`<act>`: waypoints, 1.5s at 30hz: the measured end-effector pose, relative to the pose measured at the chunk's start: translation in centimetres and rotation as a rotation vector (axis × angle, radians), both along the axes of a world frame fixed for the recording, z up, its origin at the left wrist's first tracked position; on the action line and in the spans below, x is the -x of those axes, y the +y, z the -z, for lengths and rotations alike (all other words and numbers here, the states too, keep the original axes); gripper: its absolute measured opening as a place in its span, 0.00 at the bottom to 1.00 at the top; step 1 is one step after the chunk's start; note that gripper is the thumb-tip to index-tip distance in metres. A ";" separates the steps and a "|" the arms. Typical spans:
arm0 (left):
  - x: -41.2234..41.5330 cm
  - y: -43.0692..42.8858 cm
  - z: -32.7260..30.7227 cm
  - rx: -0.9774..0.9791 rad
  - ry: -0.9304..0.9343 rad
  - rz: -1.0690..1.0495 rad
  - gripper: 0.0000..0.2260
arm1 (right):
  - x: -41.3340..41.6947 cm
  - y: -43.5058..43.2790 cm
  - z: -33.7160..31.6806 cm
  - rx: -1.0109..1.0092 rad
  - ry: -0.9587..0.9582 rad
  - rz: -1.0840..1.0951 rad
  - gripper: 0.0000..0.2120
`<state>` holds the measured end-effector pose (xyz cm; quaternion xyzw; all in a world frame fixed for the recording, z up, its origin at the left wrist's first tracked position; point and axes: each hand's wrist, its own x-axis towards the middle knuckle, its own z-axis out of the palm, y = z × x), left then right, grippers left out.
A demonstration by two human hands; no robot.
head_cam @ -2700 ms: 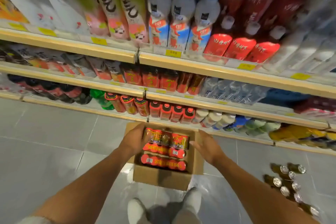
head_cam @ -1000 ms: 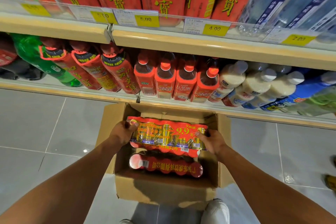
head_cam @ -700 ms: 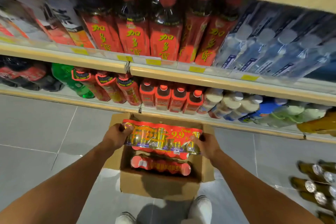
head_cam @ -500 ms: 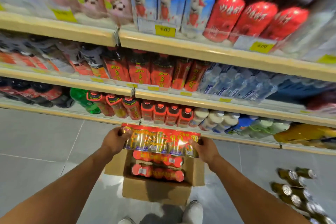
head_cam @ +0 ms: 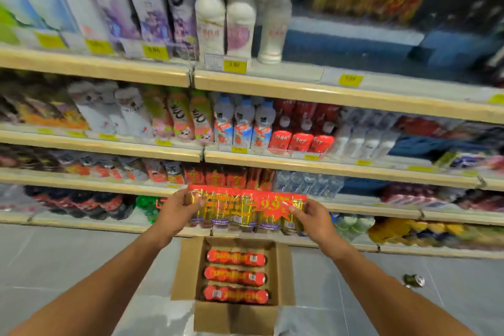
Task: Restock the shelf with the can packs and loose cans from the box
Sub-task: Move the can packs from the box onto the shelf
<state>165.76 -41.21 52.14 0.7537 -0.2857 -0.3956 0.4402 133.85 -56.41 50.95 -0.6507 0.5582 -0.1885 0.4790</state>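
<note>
An open cardboard box (head_cam: 234, 318) sits on the grey floor (head_cam: 68, 262), three red-topped packs (head_cam: 236, 277) lying in a row inside, and a loose can (head_cam: 414, 280) lies well off to its right. Above the box the can pack (head_cam: 245, 211), gold cans under shiny red wrap marked 9.9, hangs level in the air, the left hand (head_cam: 174, 213) and right hand (head_cam: 316, 219) gripping its ends with curled fingers (head_cam: 185, 200). Behind it are crowded bottle shelves (head_cam: 341, 169).

Both arms outstretched, left hand (head_cam: 174, 211) and right hand (head_cam: 313, 217) gripping
</note>
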 end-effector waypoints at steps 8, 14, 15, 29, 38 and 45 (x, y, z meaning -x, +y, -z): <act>0.9 1.3 -11.4 0.281 -0.078 0.028 0.24 | 1.1 1.0 -13.0 0.143 -0.146 0.008 0.18; 0.9 -0.2 -16.9 0.387 -0.104 0.075 0.36 | 2.6 0.2 -18.8 0.249 -0.242 0.026 0.25; 1.1 -0.6 -17.9 0.403 -0.118 0.091 0.30 | 2.8 0.2 -20.1 0.271 -0.255 0.037 0.21; 7.5 -12.4 -25.2 0.565 -0.195 0.131 0.33 | 9.7 -7.7 -29.3 0.496 -0.372 0.061 0.19; 13.3 -23.5 -29.4 0.644 -0.278 0.072 0.17 | 14.2 -20.3 -32.7 0.633 -0.322 0.067 0.15; 14.8 -30.0 -30.9 0.495 -0.456 -0.003 0.14 | 15.1 -28.3 -32.6 0.606 -0.197 0.119 0.11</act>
